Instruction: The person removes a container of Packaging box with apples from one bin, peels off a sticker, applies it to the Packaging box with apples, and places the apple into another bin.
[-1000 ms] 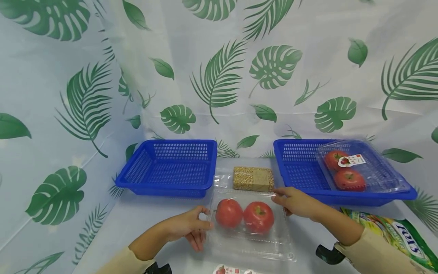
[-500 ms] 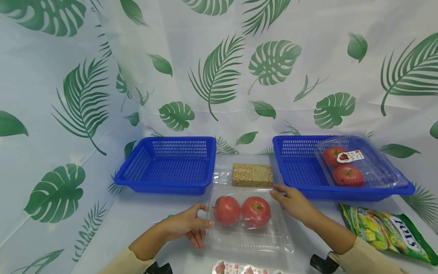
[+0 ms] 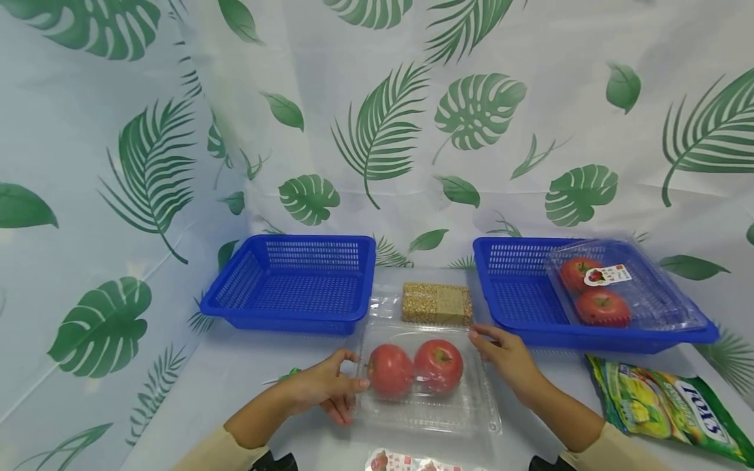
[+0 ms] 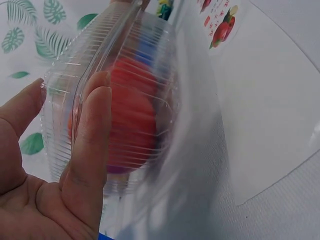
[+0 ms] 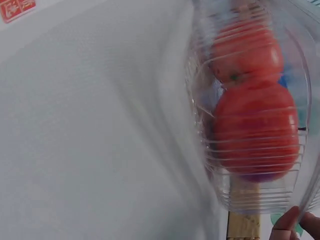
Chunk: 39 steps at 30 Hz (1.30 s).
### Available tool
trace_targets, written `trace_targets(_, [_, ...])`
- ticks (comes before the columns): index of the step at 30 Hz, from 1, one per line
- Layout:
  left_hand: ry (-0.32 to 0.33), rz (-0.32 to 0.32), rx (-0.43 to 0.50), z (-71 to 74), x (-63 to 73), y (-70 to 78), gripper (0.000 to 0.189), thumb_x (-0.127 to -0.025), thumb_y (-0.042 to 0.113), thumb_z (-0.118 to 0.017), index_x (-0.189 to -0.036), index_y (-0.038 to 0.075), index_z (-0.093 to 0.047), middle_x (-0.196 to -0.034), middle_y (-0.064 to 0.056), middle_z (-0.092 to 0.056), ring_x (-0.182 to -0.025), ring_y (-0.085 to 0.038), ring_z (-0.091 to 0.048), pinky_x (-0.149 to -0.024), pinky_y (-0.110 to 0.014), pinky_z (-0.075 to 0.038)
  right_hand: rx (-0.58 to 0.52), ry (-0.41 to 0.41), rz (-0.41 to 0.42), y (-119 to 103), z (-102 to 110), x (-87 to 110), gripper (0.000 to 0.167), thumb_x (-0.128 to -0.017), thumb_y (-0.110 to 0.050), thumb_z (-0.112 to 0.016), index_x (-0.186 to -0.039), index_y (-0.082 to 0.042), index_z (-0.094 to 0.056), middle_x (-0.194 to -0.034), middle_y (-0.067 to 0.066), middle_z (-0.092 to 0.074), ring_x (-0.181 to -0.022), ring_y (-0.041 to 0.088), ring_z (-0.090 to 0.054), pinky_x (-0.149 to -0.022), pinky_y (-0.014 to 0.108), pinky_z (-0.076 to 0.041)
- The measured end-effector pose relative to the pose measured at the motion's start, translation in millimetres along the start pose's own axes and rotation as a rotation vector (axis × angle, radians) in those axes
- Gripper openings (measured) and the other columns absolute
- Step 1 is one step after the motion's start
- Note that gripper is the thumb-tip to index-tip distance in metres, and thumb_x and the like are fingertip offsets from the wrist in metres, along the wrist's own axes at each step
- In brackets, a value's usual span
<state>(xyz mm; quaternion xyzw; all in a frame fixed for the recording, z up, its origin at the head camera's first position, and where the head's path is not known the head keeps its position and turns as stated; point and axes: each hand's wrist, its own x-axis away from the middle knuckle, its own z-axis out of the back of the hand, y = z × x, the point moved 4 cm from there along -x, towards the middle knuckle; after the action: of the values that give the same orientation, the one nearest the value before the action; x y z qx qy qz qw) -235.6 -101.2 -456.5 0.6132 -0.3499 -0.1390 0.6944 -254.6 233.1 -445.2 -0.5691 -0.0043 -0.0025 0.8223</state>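
A clear plastic clamshell box [image 3: 427, 415] with its lid down holds two red tomatoes [image 3: 438, 366], side by side. My left hand [image 3: 330, 387] grips the box's left side. In the left wrist view its thumb lies on one side of the rim and its fingers [image 4: 90, 145] on the other. My right hand [image 3: 505, 356] pinches the far right part of the rim between thumb and finger [image 5: 285, 224]. Behind the box lies a clear-wrapped block of yellow grains [image 3: 427, 302]. Through the ribbed wall both tomatoes show in the right wrist view.
An empty blue basket [image 3: 288, 322] stands at the back left. Another blue basket [image 3: 501, 327] at the back right carries a labelled box of tomatoes [image 3: 665, 314]. A green FOX'S bag [image 3: 665, 409] lies to the right, and a tomato-label sheet [image 3: 406, 461] in front.
The tomatoes have shifted slightly left inside the box, and the box has slid slightly left and back. My right forearm has swung left, uncovering more of the green bag. Both hands keep their hold.
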Motion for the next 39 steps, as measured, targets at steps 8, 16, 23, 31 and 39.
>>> trace_targets(8, [0.01, -0.011, 0.008, -4.6, -3.6, -5.2, 0.075, -0.094, 0.032, -0.066, -0.145, 0.003, -0.02, -0.073, -0.013, -0.061, -0.057, -0.025, -0.067, -0.054, -0.038, -0.058, -0.004, 0.06, 0.011, 11.7, -0.2, 5.5, 0.049, -0.099, -0.029, -0.059, -0.13, 0.008, -0.054, -0.112, 0.021, -0.062, -0.087, 0.017, -0.057, -0.076, 0.024, -0.052])
trace_targets(16, [0.034, -0.023, 0.002, -10.4, -3.0, -7.4, 0.074, -0.094, 0.033, -0.066, -0.145, 0.002, -0.023, -0.073, -0.014, -0.06, -0.057, -0.025, -0.067, -0.053, -0.037, -0.057, 0.025, 0.054, 0.02, 18.5, -1.4, 7.1, 0.052, -0.101, -0.034, -0.054, -0.132, 0.007, -0.053, -0.119, 0.021, -0.061, -0.097, 0.023, -0.058, -0.079, 0.024, -0.05])
trace_targets(23, [0.087, -0.062, -0.053, -8.4, -0.3, -12.9, 0.065, -0.1, 0.039, -0.054, -0.145, -0.001, -0.031, -0.085, -0.017, -0.061, -0.068, -0.026, -0.067, -0.062, -0.04, -0.059, 0.042, -0.046, 0.032, 12.3, 4.3, 14.5, 0.053, -0.102, -0.033, -0.052, -0.137, 0.006, -0.044, -0.131, 0.024, -0.051, -0.109, 0.029, -0.055, -0.083, 0.03, -0.05])
trace_targets(31, [0.148, -0.162, -0.433, 3.3, 18.1, -9.6, 0.047, -0.105, 0.036, -0.042, -0.132, -0.001, -0.049, -0.097, -0.006, -0.064, -0.088, -0.023, -0.063, -0.074, -0.036, -0.054, 0.237, -0.058, 0.092, -4.0, 18.1, 29.2, 0.058, -0.093, -0.036, -0.067, -0.133, 0.002, -0.05, -0.136, 0.022, -0.04, -0.118, 0.04, -0.049, -0.09, 0.05, -0.049])
trace_targets(39, [0.141, -0.107, -0.766, -17.1, 30.7, -20.0, 0.045, -0.076, 0.038, -0.082, -0.107, 0.011, -0.064, -0.097, 0.011, -0.062, -0.096, -0.009, -0.058, -0.092, -0.036, -0.048, 0.494, 0.127, 0.434, -30.8, 8.9, 61.8, 0.035, -0.082, -0.016, -0.079, -0.114, -0.008, -0.067, -0.122, 0.005, -0.059, -0.105, 0.024, -0.056, -0.079, 0.04, -0.052])
